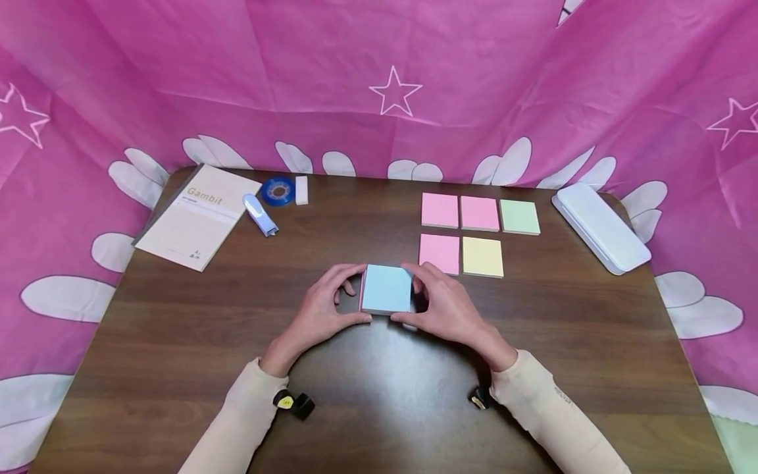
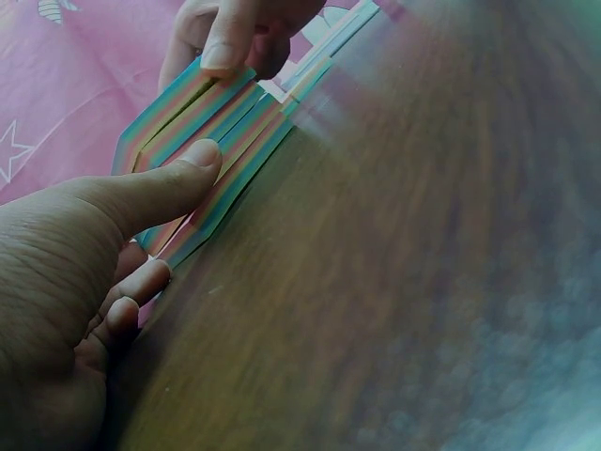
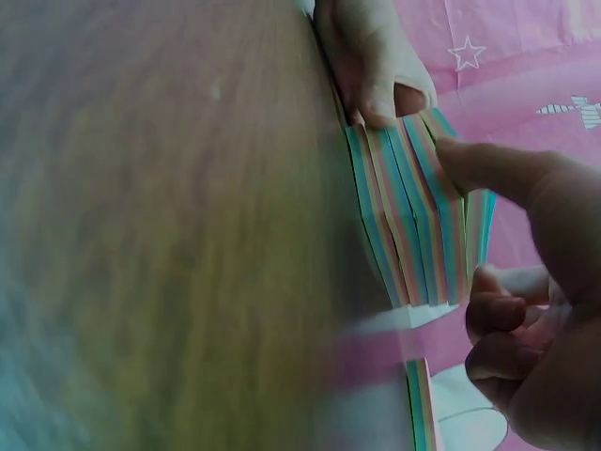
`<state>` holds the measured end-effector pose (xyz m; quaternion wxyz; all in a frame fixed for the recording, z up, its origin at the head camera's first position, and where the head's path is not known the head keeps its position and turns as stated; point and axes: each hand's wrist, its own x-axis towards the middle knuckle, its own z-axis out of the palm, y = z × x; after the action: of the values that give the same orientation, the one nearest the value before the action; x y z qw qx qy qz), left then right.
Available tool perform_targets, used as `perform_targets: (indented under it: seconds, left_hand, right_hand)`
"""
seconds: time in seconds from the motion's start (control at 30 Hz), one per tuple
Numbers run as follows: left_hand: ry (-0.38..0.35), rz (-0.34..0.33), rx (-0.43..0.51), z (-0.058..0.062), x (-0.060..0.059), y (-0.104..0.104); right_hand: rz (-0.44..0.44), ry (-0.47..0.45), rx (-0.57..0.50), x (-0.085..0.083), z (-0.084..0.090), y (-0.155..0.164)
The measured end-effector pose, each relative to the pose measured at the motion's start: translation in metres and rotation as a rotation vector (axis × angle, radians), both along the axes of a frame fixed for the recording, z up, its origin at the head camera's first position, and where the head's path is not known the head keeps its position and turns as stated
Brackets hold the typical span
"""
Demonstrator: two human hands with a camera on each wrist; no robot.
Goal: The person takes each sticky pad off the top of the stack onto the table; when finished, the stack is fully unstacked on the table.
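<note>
- The left hand grips the left edge of one stack of sticky notes, thumb on the near edge and fingers curled round the far corner; the wrist view shows its thumb pressed into the striped side of the stack.
- The right hand grips the same stack from the opposite side, thumb near and fingers curled over the far right corner; so the stack sits between the two hands, resting on the brown surface.
- The stack has a blue top sheet; its side shows many coloured layers, fanned slightly apart.
- Just beyond the right hand lie five flat pads: three pink ones, one green and one yellow, set in two rows.
- Further right of the right hand, well apart, lies one white case.
- Beyond the left hand, well apart, lie one notebook, one white-and-blue tool, one blue tape roll and one small white block.
</note>
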<state>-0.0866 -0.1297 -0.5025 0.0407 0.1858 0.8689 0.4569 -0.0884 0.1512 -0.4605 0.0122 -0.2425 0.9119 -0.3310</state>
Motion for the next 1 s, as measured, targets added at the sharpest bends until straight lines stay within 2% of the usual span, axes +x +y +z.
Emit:
perform_targets:
  seconds: [0.23,0.47,0.6,0.77,1.0]
  left_hand:
    - [-0.002,0.008,0.001,0.0,0.001,0.001]
    - [-0.001,0.014,0.011,-0.001,0.002,0.002]
    - [0.002,0.019,0.011,-0.001,0.003,0.0]
    - [0.003,0.02,0.005,-0.001,0.003,-0.001]
    - [0.009,0.015,-0.003,-0.001,0.001,0.0]
  right_hand:
    - [-0.013,-0.06,-0.059,-0.004,0.006,0.017]
    - [0.01,-0.067,-0.142,-0.007,0.012,0.054]
    - [-0.009,-0.044,-0.169,-0.009,0.01,0.085]
    - [-0.069,-0.02,-0.139,-0.012,0.005,0.134]
    - [-0.136,-0.093,-0.089,-0.017,0.005,0.2]
